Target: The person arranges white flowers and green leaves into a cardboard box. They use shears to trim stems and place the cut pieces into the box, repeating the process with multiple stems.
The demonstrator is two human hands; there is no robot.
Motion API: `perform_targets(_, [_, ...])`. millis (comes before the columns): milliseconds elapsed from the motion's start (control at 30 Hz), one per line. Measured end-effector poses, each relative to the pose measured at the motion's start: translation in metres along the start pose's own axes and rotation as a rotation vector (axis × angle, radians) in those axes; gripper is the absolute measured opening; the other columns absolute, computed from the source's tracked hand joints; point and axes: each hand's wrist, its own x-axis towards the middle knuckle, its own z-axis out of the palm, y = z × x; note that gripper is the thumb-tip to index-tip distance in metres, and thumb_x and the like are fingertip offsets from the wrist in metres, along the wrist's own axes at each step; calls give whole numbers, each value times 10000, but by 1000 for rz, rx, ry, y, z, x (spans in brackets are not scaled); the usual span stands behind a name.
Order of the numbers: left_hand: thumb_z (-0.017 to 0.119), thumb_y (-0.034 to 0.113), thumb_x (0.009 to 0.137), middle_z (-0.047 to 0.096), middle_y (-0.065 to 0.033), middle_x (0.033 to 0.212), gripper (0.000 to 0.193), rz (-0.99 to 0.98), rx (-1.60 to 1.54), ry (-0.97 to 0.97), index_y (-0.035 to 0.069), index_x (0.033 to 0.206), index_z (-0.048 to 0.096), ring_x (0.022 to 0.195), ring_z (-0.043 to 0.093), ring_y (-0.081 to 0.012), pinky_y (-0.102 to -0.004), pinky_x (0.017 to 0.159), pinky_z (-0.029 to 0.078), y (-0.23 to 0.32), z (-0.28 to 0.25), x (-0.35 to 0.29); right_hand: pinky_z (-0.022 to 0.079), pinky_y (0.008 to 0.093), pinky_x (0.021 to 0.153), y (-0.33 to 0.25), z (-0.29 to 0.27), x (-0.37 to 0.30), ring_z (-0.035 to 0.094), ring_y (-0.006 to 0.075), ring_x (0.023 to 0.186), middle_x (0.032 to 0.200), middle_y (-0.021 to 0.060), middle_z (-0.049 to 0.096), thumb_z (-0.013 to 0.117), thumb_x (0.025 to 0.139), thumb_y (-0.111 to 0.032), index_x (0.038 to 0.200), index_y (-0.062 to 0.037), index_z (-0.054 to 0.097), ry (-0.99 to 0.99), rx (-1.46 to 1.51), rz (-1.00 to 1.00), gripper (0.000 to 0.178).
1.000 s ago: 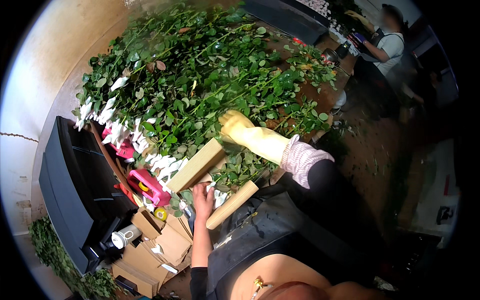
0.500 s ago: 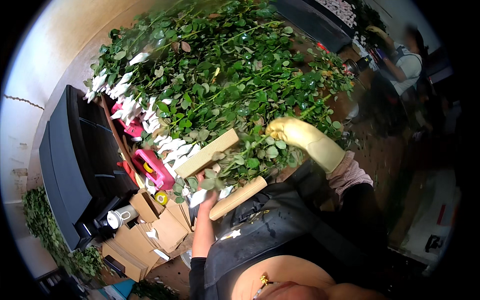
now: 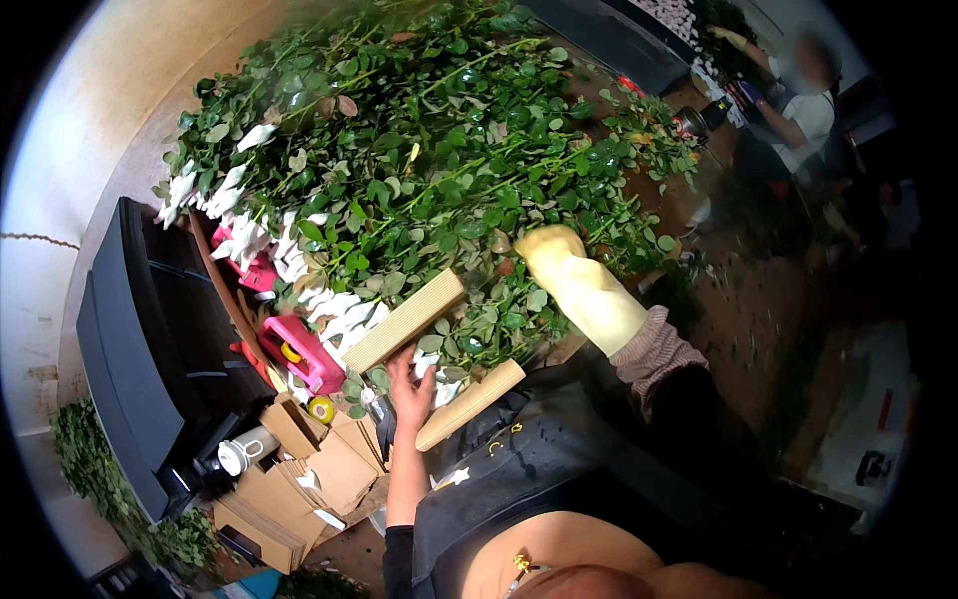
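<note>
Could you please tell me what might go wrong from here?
The bare left hand is close to leafy stems, so any hidden thorns could prick it; the right hand is gloved. The white-wrapped ends between the two tan blocks might get crushed if pressed against them. The white-lidded cup beside the cardboard might spill if knocked.
</note>
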Motion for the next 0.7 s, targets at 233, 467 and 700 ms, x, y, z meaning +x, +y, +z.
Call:
perform_targets(233, [789,69,893,483,-139,1379,662,-109,-39,-56,42,1454,441,1128,583,-248,-354,863,600,-3,-2,1,320,369,1222,-38,-74,24,507,189,1403,1601,59,463,435,1068,-248,1482,-117,525,-155,14,-161,443])
perform_targets(467, [785,82,895,490,-141,1345,647,-58,-15,-31,48,1450,454,1105,575,-243,-348,867,581,-8,0,-3,355,439,1195,50,-110,12,510,301,1368,1489,152,524,628,977,-248,1404,-53,551,443,581,-51,476])
perform_targets(700, [746,174,944,579,-139,1246,539,-96,41,-158,33,1402,500,1083,599,-227,-360,869,553,-7,-2,2,518,414,1030,70,-87,-63,659,314,1171,1263,128,708,691,763,10,1193,-44,690,970,520,-621,433])
